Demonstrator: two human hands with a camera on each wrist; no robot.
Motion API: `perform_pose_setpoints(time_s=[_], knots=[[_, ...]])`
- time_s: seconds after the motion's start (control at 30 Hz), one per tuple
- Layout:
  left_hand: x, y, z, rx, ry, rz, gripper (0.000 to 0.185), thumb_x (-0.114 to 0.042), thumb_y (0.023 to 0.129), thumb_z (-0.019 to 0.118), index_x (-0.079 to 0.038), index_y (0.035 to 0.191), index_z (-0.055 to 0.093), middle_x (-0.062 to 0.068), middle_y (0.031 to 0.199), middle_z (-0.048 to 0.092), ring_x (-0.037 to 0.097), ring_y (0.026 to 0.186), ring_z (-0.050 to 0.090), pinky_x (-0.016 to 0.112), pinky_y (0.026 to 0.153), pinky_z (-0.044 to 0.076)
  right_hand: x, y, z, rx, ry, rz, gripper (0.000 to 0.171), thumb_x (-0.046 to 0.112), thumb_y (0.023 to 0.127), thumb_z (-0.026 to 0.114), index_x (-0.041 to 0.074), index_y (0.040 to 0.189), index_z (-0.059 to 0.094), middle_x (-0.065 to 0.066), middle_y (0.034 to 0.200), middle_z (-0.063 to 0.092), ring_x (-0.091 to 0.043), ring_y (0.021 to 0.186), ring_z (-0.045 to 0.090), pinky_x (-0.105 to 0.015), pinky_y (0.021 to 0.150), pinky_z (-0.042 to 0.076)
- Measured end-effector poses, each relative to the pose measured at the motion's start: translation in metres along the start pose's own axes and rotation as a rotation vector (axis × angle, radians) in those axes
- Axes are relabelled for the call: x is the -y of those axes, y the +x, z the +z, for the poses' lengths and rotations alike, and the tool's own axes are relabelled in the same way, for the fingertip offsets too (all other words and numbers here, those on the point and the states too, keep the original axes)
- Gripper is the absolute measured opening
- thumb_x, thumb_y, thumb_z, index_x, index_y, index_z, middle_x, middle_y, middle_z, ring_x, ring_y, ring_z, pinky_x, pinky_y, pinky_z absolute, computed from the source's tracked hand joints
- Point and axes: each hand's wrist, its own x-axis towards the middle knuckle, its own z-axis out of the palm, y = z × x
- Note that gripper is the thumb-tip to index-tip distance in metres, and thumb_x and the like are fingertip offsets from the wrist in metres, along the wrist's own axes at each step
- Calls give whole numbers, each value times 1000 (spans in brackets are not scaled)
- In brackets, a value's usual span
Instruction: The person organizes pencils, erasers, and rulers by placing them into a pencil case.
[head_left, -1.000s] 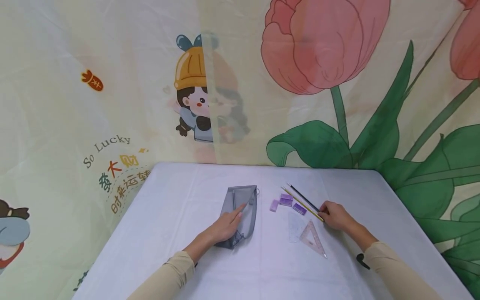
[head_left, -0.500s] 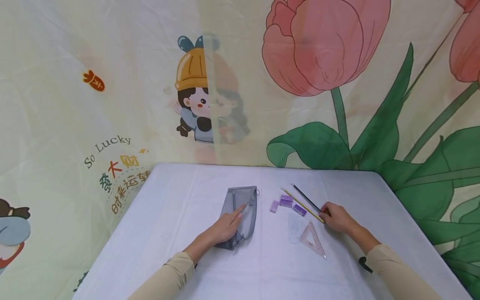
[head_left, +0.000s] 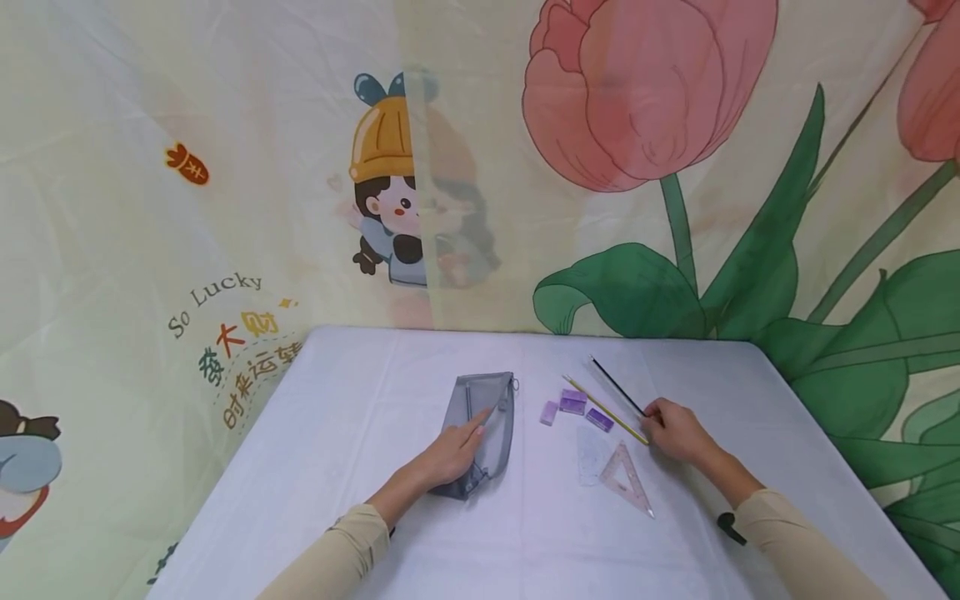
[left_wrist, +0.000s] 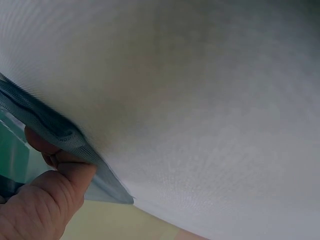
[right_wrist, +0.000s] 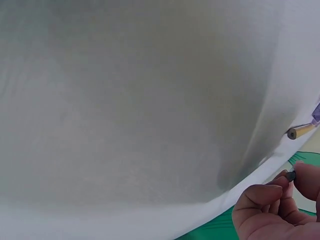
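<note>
A grey mesh pencil case lies on the table left of the small items. My left hand grips it near its lower left part, index finger stretched over the mesh; in the left wrist view the thumb and bent fingers hold its zipped edge. My right hand pinches the near end of a black pencil, which points away to the upper left. In the right wrist view that pencil's end shows between thumb and fingers. A yellow pencil lies beside it, its near end close to my fingers.
Purple erasers sit between the case and the pencils. Nearer, a clear patterned ruler-like sheet lies next to a pinkish transparent set square. A white cloth covers the table; a printed curtain hangs behind its far edge.
The black pencil has shifted right and away from the yellow one in my right hand's fingers. The yellow pencil is now apart from the fingers. My left hand and the case have stayed put.
</note>
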Motion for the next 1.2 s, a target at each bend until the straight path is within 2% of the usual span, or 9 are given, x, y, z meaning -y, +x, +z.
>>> perform_pose_setpoints(time_s=[0.33, 0.53, 0.73, 0.87, 0.97, 1.1, 1.2], knots=[[1, 1, 0, 0, -9, -12, 50, -34, 109, 24, -19, 156, 31, 25, 143, 52, 26, 107, 58, 47, 92, 47, 3, -3, 4, -68, 19, -42, 18, 9, 97, 59, -7, 107, 58, -12, 86, 60, -20, 75, 53, -29, 60, 44], [1, 1, 1, 2, -5, -9, 51, -34, 109, 24, -18, 156, 31, 26, 145, 50, 30, 111, 58, 50, 96, 45, 14, -10, 4, -118, 33, -47, 18, 7, 96, 59, -8, 105, 59, -14, 86, 61, -22, 74, 53, -29, 60, 44], [0, 0, 1, 7, -22, -33, 51, -35, 108, 24, -21, 157, 30, 24, 148, 46, 36, 125, 55, 54, 102, 44, 26, -15, 8, -131, 39, -12, 20, 7, 97, 57, -9, 110, 58, -18, 91, 62, -22, 76, 55, -30, 61, 48], [0, 0, 2, 1, -20, -34, 51, -35, 108, 24, -21, 156, 31, 25, 147, 48, 34, 121, 56, 53, 100, 45, 34, -15, 11, -132, 40, -26, 19, 7, 96, 59, -8, 108, 59, -15, 87, 60, -21, 75, 53, -29, 60, 46], [1, 0, 2, -1, -19, -27, 50, -34, 108, 24, -20, 156, 31, 27, 141, 53, 29, 111, 58, 50, 95, 46, 42, -17, 14, -125, 50, -30, 18, 8, 95, 60, -6, 107, 60, -10, 82, 57, -20, 73, 51, -27, 58, 43], [1, 1, 2, 2, -15, -20, 51, -34, 108, 24, -19, 157, 31, 23, 116, 63, 24, 100, 58, 46, 88, 47, 53, -19, 18, -112, 66, -37, 17, 9, 96, 59, -4, 107, 60, -7, 81, 55, -18, 72, 49, -26, 56, 41], [1, 1, 2, 4, -12, -24, 50, -34, 108, 24, -20, 157, 30, 18, 101, 63, 23, 96, 57, 43, 85, 46, 61, -21, 20, -116, 84, -53, 15, 7, 95, 59, -4, 104, 61, -7, 80, 56, -17, 71, 50, -25, 55, 41]])
